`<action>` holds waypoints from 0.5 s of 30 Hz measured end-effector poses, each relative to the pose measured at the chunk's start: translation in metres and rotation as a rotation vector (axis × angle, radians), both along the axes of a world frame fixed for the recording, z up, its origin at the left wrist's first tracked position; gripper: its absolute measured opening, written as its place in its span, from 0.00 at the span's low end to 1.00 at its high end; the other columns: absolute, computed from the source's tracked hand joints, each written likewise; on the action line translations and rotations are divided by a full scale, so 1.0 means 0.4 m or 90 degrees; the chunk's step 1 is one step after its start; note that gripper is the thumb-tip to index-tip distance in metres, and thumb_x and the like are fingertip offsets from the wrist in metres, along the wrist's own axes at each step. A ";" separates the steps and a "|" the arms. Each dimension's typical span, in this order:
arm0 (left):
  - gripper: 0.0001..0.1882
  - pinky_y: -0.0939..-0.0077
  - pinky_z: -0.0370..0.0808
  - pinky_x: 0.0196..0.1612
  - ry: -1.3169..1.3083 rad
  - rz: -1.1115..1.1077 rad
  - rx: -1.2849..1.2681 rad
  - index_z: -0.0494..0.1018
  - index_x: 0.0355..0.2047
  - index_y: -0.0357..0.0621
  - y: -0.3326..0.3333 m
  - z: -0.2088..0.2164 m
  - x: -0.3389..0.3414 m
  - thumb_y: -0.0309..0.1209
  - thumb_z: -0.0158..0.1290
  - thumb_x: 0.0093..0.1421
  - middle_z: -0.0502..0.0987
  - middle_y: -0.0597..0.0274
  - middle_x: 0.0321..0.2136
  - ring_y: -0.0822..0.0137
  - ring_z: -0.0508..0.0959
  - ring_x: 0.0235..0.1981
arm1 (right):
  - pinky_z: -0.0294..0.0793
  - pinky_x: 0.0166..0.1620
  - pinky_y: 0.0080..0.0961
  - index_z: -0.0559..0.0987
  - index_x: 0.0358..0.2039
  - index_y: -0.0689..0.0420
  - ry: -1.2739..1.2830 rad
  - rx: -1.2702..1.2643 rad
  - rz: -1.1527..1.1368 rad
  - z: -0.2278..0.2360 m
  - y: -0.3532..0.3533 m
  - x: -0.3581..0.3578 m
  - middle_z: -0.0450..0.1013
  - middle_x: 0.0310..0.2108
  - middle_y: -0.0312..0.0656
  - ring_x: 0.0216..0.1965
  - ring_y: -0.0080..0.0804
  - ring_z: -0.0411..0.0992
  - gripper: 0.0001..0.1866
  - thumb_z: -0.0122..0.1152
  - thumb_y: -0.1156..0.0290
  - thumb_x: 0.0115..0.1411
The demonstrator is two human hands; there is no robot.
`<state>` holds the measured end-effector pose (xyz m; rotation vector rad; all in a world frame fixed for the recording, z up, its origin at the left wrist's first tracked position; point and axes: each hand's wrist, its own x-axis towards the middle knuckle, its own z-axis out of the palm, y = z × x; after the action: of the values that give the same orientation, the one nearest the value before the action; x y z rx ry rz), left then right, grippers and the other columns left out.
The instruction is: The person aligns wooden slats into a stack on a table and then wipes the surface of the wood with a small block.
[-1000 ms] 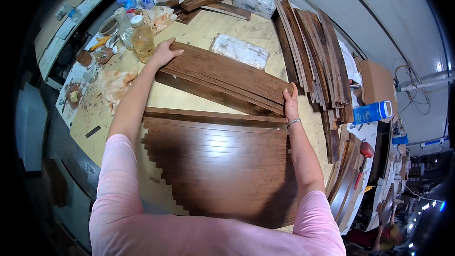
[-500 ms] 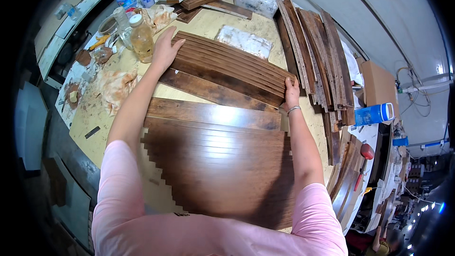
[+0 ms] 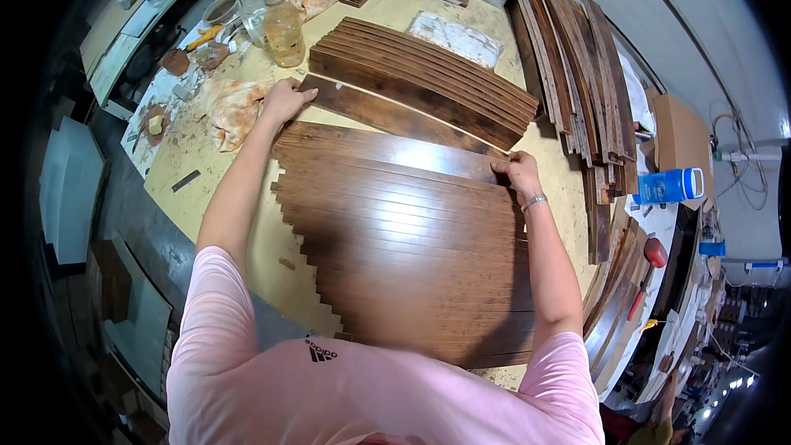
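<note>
A single dark brown wooden plank point(image 3: 400, 118) lies across the table, between a row of planks and a panel of planks. My left hand point(image 3: 285, 102) is closed on its left end, thumb over the top. At the right end, my right hand point(image 3: 521, 176) has its fingers bent round the plank's end, with the thumb toward the panel's far edge. The panel point(image 3: 412, 255) is made of several glossy planks laid side by side, its left edge stepped. Beyond the single plank, a row of planks on edge point(image 3: 420, 74) sits untouched.
Jars, including a lidded one point(image 3: 283, 29), and a stained rag point(image 3: 236, 111) stand at the left. A white wrapped block point(image 3: 455, 38) lies behind the row. Stacked planks point(image 3: 577, 74), a blue bottle point(image 3: 669, 187) and a red-headed mallet point(image 3: 655, 253) are at the right.
Both hands have let go of the row of planks and come nearer, onto the ends of the single plank. A gap now shows between that plank and the row. The view has shifted.
</note>
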<state>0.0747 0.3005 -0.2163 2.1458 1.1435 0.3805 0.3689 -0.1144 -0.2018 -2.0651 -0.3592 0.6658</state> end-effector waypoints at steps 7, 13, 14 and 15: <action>0.26 0.78 0.71 0.46 -0.202 -0.011 -0.276 0.71 0.52 0.35 -0.077 0.014 -0.137 0.38 0.62 0.58 0.76 0.60 0.43 0.70 0.74 0.41 | 0.73 0.37 0.19 0.71 0.43 0.57 -0.002 0.048 0.086 0.024 -0.078 -0.032 0.73 0.31 0.36 0.33 0.21 0.72 0.24 0.71 0.83 0.47; 0.41 0.66 0.62 0.63 -0.091 0.031 0.014 0.62 0.63 0.30 -0.065 -0.050 -0.157 0.43 0.62 0.56 0.69 0.39 0.58 0.52 0.67 0.62 | 0.74 0.46 0.24 0.68 0.59 0.67 0.002 -0.009 0.161 0.026 -0.055 -0.038 0.75 0.45 0.45 0.42 0.31 0.75 0.34 0.70 0.74 0.52; 0.41 0.67 0.63 0.63 -0.095 0.045 -0.008 0.62 0.63 0.30 -0.072 -0.045 -0.148 0.43 0.62 0.56 0.69 0.39 0.59 0.53 0.67 0.62 | 0.74 0.48 0.25 0.67 0.60 0.69 -0.053 -0.062 0.166 0.015 -0.055 -0.031 0.75 0.47 0.47 0.44 0.33 0.75 0.35 0.70 0.73 0.53; 0.41 0.67 0.63 0.62 -0.120 0.050 -0.081 0.62 0.63 0.29 -0.077 -0.038 -0.144 0.42 0.62 0.56 0.69 0.39 0.59 0.53 0.68 0.62 | 0.73 0.49 0.25 0.67 0.60 0.71 -0.027 -0.044 0.129 0.002 -0.056 -0.029 0.75 0.46 0.48 0.44 0.33 0.75 0.35 0.70 0.72 0.53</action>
<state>0.0171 0.2699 -0.2316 1.9163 1.1151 0.5190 0.3574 -0.1369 -0.2009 -2.1282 -0.5834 0.7657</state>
